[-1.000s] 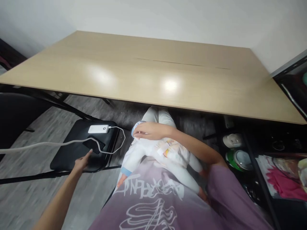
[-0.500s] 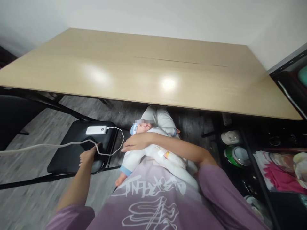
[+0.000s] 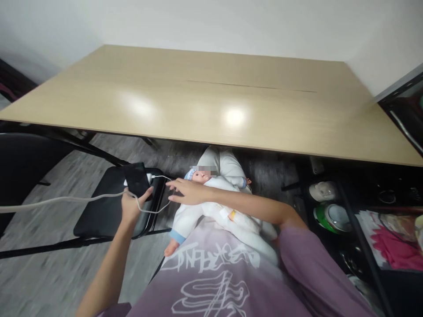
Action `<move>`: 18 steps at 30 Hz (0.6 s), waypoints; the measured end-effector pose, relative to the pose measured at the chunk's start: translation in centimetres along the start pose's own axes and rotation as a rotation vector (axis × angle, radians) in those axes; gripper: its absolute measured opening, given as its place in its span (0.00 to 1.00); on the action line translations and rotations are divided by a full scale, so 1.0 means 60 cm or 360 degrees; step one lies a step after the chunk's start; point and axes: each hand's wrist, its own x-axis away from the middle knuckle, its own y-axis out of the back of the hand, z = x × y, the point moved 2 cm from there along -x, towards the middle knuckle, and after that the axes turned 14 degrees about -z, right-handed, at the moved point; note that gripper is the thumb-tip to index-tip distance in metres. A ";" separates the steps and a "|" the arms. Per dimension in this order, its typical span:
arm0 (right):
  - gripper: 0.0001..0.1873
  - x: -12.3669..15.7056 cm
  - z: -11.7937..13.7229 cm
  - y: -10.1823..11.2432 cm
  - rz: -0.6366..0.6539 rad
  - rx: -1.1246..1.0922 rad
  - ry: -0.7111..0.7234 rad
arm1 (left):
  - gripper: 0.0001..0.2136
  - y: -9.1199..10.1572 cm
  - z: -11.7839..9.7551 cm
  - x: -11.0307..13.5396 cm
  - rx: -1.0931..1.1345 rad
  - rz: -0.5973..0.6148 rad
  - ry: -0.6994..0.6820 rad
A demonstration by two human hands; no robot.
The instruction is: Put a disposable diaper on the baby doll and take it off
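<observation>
On the black chair at the left, my left hand (image 3: pixel 132 207) grips a flat black phone-like object (image 3: pixel 136 178) by its near end, its face tilted up. Partly covered behind it is a white power bank (image 3: pixel 149 177) with a white cable plugged in. A baby doll (image 3: pixel 224 211) in white clothes and a blue-banded cap lies across my lap. My right forearm rests over the doll's body. Past the doll's near side, my right hand (image 3: pixel 187 191) has its fingers spread, close to the thin cable loop, and holds nothing.
A wooden table (image 3: pixel 211 114) spans the view ahead, its front edge above my knees. A thicker white cable (image 3: pixel 59 200) crosses from the left over the black chair (image 3: pixel 95 211). On the right, a black shelf holds a green-and-white container (image 3: pixel 332 216) and a pink cloth (image 3: pixel 393 246).
My left hand has lifted the flat black object from the chair seat, raising it in front of the power bank. The fingers of my right hand have spread apart.
</observation>
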 end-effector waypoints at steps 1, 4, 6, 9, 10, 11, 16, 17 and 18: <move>0.33 -0.004 0.000 0.000 -0.0118 0.0020 -0.0042 | 0.38 -0.015 -0.023 0.004 0.0117 0.0051 -0.0036; 0.44 -0.020 -0.001 0.003 -0.0371 -0.0030 -0.0117 | 0.38 -0.070 -0.084 0.027 0.0419 0.0214 -0.0056; 0.48 -0.029 -0.006 0.006 -0.0371 -0.0152 -0.0136 | 0.40 -0.105 -0.115 0.051 0.0620 0.0357 -0.0024; 0.50 -0.035 -0.016 0.014 -0.0304 -0.0322 -0.0144 | 0.42 -0.131 -0.143 0.085 0.0801 0.0508 0.0130; 0.51 -0.034 -0.020 0.017 -0.0288 -0.0380 -0.0161 | 0.42 -0.132 -0.148 0.095 0.0838 0.0549 0.0202; 0.53 -0.032 -0.023 0.019 -0.0269 -0.0452 -0.0199 | 0.41 -0.128 -0.152 0.103 0.0859 0.0593 0.0271; 0.55 -0.019 -0.030 0.021 0.0014 -0.0807 -0.0483 | 0.40 -0.090 -0.171 0.126 0.0892 0.0806 0.0361; 0.56 -0.018 -0.029 0.022 0.0032 -0.0797 -0.0477 | 0.40 -0.084 -0.176 0.128 0.0927 0.0809 0.0347; 0.57 -0.017 -0.027 0.023 0.0034 -0.0772 -0.0452 | 0.40 -0.079 -0.181 0.129 0.0960 0.0808 0.0337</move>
